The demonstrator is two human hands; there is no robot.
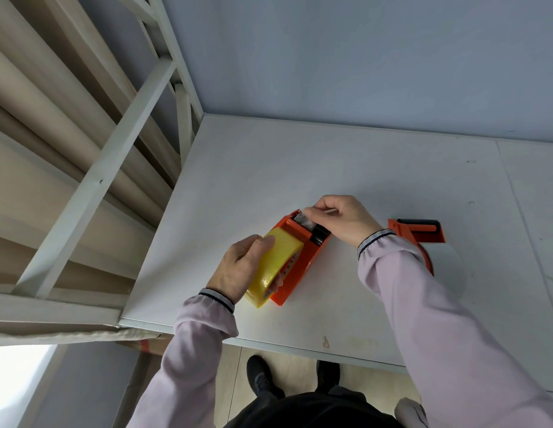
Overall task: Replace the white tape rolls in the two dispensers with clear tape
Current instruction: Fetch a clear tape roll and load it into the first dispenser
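Observation:
An orange tape dispenser [303, 257] lies on the white table [269, 168] in front of me. A yellowish clear tape roll [273, 267] sits in it, and my left hand [238, 267] grips that roll from the left. My right hand [340, 219] pinches the loose tape end [301, 218] at the dispenser's head, by its black roller. A second orange dispenser [418, 231] lies to the right, partly hidden behind my right sleeve, with a white tape roll [448, 267] in it.
A white metal rack [114, 143] holding large beige paper rolls stands at the left, touching the table's left edge. A pale wall [361, 57] closes the back. My shoes show on the floor under the table's front edge.

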